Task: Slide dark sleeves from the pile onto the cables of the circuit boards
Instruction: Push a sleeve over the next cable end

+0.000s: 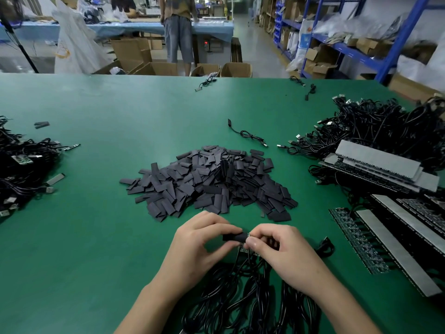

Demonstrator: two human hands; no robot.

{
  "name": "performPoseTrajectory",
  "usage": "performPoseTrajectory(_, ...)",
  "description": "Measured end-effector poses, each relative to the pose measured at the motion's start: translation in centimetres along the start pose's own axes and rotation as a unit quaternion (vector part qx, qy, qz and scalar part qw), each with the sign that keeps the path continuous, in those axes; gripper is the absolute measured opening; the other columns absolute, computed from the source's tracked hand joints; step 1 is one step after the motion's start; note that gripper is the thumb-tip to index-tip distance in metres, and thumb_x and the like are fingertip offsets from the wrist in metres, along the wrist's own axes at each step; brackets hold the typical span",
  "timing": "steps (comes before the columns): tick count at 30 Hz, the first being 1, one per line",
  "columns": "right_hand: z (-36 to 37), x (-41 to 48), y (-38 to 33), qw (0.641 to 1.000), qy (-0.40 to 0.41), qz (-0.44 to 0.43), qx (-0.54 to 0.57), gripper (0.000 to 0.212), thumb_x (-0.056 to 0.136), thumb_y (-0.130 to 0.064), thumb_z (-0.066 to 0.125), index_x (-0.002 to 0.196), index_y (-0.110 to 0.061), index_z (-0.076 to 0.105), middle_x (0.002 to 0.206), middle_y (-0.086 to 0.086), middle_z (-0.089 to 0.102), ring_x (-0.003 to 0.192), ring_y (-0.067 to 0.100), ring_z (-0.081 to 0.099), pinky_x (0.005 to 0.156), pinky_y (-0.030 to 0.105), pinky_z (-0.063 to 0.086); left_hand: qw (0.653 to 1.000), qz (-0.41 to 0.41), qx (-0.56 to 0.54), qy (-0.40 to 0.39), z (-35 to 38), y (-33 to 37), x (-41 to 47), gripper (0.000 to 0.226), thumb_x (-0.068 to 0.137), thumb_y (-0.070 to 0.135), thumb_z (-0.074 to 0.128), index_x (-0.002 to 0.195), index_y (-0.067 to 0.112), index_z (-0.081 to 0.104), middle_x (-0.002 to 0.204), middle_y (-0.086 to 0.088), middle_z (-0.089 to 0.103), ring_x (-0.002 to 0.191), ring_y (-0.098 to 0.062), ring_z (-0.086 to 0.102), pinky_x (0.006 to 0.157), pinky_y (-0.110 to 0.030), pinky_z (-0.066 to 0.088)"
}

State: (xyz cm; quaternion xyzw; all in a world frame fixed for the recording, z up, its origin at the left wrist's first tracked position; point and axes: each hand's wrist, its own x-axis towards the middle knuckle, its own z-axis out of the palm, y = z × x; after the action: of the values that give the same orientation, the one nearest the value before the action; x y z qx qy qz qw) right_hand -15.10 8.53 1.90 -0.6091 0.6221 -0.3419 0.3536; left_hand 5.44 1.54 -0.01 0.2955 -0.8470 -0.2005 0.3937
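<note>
A pile of flat dark sleeves (212, 182) lies in the middle of the green table (101, 131). Just in front of it, my left hand (199, 244) pinches one dark sleeve (234, 236) between thumb and fingers. My right hand (279, 249) meets it from the right, gripping a small circuit board (243, 249) whose end is at the sleeve's mouth; most of the board is hidden under my fingers. Black cables (240, 297) hang from the board and lie looped on the table between my forearms.
A heap of black USB cables (380, 126) and stacked strips of boards (385, 172) fill the right side. More cabled boards (21, 169) lie at the left edge. Loose cables (250, 136) rest beyond the pile. A person stands past the table's far edge among cardboard boxes (236, 69).
</note>
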Motion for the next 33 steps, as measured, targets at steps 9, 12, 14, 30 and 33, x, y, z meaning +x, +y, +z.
performPoseTrajectory(9, -1.1, -0.1, -0.3, 1.000, 0.014, -0.009, 0.012, 0.017, 0.096, -0.032, 0.070, 0.079, -0.035, 0.072, 0.070, -0.005, 0.066, 0.061, 0.003, 0.054, 0.059, 0.023, 0.043, 0.999, 0.010, -0.011, 0.035, 0.0, -0.4, 0.0, 0.020, 0.089, 0.031, 0.078, 0.105, 0.020, 0.080, 0.098, 0.013, 0.070, 0.092, -0.009, 0.066, 0.080, -0.030, 0.054)
performPoseTrajectory(12, -0.9, -0.1, -0.2, 1.000, 0.018, -0.009, 0.008, 0.017, 0.096, -0.032, 0.071, 0.079, -0.035, 0.072, 0.073, -0.002, 0.067, 0.063, 0.008, 0.055, 0.062, 0.026, 0.045, 0.999, 0.003, -0.016, 0.030, 0.0, -0.4, -0.1, 0.021, 0.089, 0.032, 0.077, 0.105, 0.019, 0.080, 0.097, 0.012, 0.070, 0.092, -0.008, 0.065, 0.080, -0.030, 0.054)
performPoseTrajectory(14, -0.7, 0.0, -0.2, 1.000, 0.015, -0.007, 0.007, 0.017, 0.096, -0.032, 0.070, 0.079, -0.035, 0.072, 0.070, -0.005, 0.065, 0.060, 0.003, 0.052, 0.060, 0.021, 0.043, 0.999, 0.003, -0.020, 0.025, 0.0, -0.3, -0.1, 0.020, 0.089, 0.032, 0.077, 0.104, 0.020, 0.080, 0.096, 0.013, 0.069, 0.091, -0.007, 0.065, 0.079, -0.029, 0.054)
performPoseTrajectory(30, -0.7, 0.0, 0.1, 1.000, 0.010, -0.014, 0.023, 0.015, 0.098, -0.034, 0.068, 0.086, -0.038, 0.076, 0.074, -0.011, 0.070, 0.068, 0.007, 0.062, 0.068, 0.030, 0.049, 0.998, -0.012, -0.027, 0.052, 0.3, 0.0, 0.0, 0.027, 0.086, 0.032, 0.081, 0.111, 0.021, 0.079, 0.102, 0.013, 0.070, 0.095, -0.011, 0.065, 0.083, -0.027, 0.052)
performPoseTrajectory(33, -0.8, 0.0, 0.2, 0.999, 0.019, -0.014, 0.039, 0.014, 0.099, -0.036, 0.066, 0.089, -0.037, 0.077, 0.074, -0.002, 0.068, 0.069, 0.020, 0.061, 0.067, 0.041, 0.049, 0.995, -0.048, -0.042, 0.082, 0.1, -0.2, 0.0, 0.035, 0.082, 0.029, 0.083, 0.116, 0.023, 0.077, 0.104, 0.013, 0.070, 0.092, -0.011, 0.065, 0.079, -0.023, 0.050)
